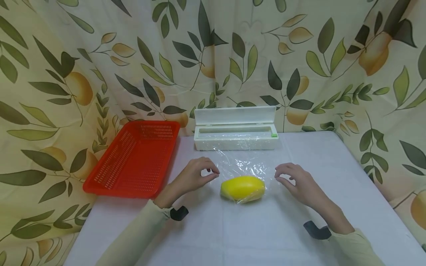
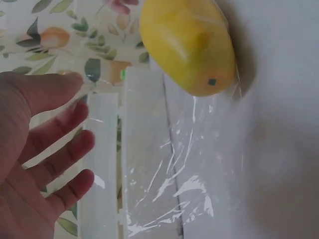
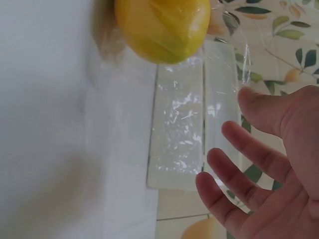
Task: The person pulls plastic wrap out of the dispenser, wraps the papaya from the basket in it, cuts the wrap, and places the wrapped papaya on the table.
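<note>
A yellow mango (image 1: 243,188) lies on the white table, with clear plastic wrap (image 1: 246,166) draped over it and running back to a white wrap dispenser (image 1: 236,144) whose lid stands up. To the mango's left, my left hand (image 1: 199,173) pinches the wrap between thumb and forefinger; the film there is hard to see. On the other side, my right hand (image 1: 301,184) pinches the film's other side, which reaches the thumb tip (image 3: 245,94) in the right wrist view. The remaining fingers of both hands are spread loosely. Neither hand touches the mango.
A red plastic basket (image 1: 133,162) stands at the left of the table, close to my left forearm. Behind the dispenser hangs a leaf-patterned curtain (image 1: 239,55). A small green piece (image 1: 274,135) sits at the dispenser's right end.
</note>
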### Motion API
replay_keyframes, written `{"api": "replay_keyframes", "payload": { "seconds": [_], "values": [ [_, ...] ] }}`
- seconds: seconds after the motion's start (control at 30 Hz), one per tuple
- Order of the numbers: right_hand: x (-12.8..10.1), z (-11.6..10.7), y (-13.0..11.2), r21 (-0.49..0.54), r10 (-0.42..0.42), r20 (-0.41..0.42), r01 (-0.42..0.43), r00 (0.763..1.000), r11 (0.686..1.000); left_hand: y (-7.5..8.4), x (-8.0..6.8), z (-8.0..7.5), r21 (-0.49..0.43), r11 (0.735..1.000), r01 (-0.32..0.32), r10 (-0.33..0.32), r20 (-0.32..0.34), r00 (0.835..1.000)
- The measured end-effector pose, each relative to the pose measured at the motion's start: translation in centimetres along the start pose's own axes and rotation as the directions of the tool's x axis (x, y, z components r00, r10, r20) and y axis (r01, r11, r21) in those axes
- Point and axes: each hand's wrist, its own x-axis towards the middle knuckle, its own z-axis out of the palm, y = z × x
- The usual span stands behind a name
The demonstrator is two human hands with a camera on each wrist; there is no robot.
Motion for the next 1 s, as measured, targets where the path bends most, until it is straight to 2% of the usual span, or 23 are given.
{"api": "replay_keyframes", "payload": {
  "seconds": [0.13,0.27,0.57,0.73,0.87,1.0],
  "values": [
    [0.8,0.7,0.1,0.015,-0.003,-0.036,0.003,0.999,1.000,-0.5,0.9,1.1,0.005,1.000,0.001,-0.001,-0.080,0.997],
    [1.4,1.5,0.0,0.017,0.012,-0.069,-0.011,0.998,1.000,-0.7,1.7,2.1,0.003,1.000,0.010,-0.009,-0.114,0.993],
    [2.5,2.8,-0.3,0.030,0.057,-0.063,-0.056,0.996,0.998,-0.6,3.4,4.0,0.031,0.999,0.042,-0.038,-0.115,0.993],
    [3.1,3.5,-0.4,0.037,0.068,-0.025,-0.067,0.997,0.997,-0.6,4.0,5.1,-0.009,0.998,0.057,-0.058,-0.092,0.994],
    [3.3,4.0,-0.5,0.044,0.094,0.002,-0.094,0.996,0.995,-0.8,4.1,5.9,-0.054,0.991,0.121,-0.125,-0.070,0.990],
    [3.4,4.3,-0.4,0.050,0.131,0.020,-0.132,0.991,0.990,-1.3,4.1,6.4,-0.081,0.977,0.198,-0.204,-0.077,0.976]
  ]
}}
